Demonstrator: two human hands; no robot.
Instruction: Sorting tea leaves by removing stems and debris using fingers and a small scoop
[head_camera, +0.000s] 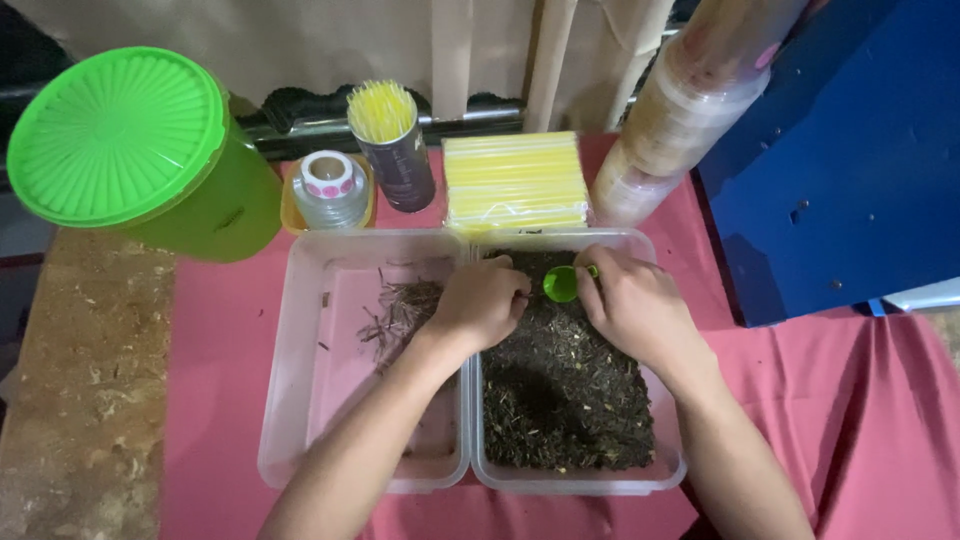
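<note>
Two clear plastic tubs stand side by side on a red cloth. The right tub (668, 462) is full of dark dried leaves (565, 390). A small heap of dry stems (402, 308) lies in the left tub (290, 400). My right hand (632, 305) holds a small green scoop (560, 284) over the far end of the leaves. My left hand (480, 300) rests closed at the divide between the tubs, its fingers touching the leaves beside the scoop; whether it pinches anything is hidden.
A green lidded bucket (130, 150) stands at the back left. Behind the tubs are a roll of stickers (329, 185), a cup of yellow straws (388, 140), a pack of yellow straws (515, 182) and stacked clear cups (690, 100). A blue board (850, 150) leans at the right.
</note>
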